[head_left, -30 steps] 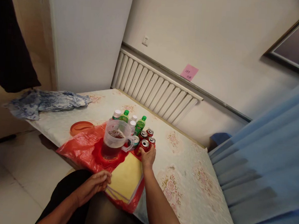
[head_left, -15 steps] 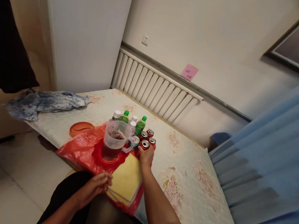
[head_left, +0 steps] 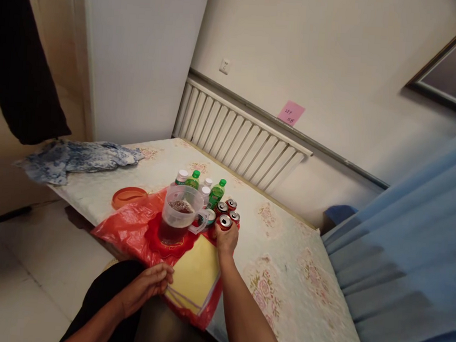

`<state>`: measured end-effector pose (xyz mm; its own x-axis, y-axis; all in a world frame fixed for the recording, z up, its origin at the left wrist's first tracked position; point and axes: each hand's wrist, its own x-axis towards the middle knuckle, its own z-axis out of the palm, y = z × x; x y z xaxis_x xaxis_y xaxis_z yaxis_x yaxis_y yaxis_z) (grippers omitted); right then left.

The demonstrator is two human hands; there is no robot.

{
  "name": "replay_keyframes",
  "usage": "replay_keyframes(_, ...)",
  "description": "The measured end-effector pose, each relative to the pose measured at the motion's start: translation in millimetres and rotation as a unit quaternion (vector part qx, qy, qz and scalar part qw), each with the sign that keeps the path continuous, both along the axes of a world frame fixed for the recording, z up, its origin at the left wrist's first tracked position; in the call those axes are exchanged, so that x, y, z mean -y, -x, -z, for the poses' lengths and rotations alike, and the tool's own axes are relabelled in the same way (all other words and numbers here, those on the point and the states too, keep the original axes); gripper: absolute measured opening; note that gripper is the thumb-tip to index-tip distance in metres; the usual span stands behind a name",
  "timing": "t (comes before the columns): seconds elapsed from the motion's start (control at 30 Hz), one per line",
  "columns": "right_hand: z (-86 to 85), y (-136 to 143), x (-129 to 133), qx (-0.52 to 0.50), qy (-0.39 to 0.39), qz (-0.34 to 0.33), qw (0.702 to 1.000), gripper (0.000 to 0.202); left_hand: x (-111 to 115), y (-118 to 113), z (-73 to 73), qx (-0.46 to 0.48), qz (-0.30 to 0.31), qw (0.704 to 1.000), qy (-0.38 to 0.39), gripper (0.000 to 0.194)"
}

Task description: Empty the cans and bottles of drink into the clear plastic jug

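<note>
My right hand (head_left: 227,238) is wrapped round an opened red can (head_left: 224,222) at the front of a group of several cans. My left hand (head_left: 157,280) is half curled beside the lower left edge of a yellow sheet (head_left: 195,273); whether its fingers grip anything is unclear. A clear plastic jug (head_left: 178,217) with dark foamy liquid stands on a red scalloped dish (head_left: 154,244). Behind it are several bottles, two with green caps (head_left: 217,191).
Red plastic (head_left: 124,226) lies under the items, near an orange lid (head_left: 129,197). A patterned cloth (head_left: 84,161) is at the bed's left end. A radiator (head_left: 238,135) runs behind, and blue curtains (head_left: 413,257) hang at right.
The whole view has shifted slightly, so things appear a little further right. My right hand stays at the front can, and my left hand holds nearly the same pose.
</note>
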<state>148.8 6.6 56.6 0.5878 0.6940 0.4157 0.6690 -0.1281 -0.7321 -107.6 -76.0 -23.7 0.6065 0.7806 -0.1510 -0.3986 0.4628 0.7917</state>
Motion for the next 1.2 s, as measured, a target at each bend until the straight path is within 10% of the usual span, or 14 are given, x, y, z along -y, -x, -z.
replay_keyframes(0.4, -34.3, 14.4, 74.0, 0.028, -0.032, -0.076, 0.996, 0.052, 17.3, -12.6, -21.6, -0.068, -0.035, 0.994, -0.080, 0.043)
replay_keyframes(0.7, -47.7, 41.6, 152.5, -0.039, -0.045, -0.167, 0.984, 0.059, 27.7, -49.7, -67.7, -0.232, -0.135, 0.907, -0.324, 0.086)
replay_keyframes(1.2, -66.1, 48.7, 196.3, -0.199, -0.004, -0.194, 0.961, 0.067, 50.4, -70.1, -95.0, -0.269, -0.105, 0.893, -0.346, 0.071)
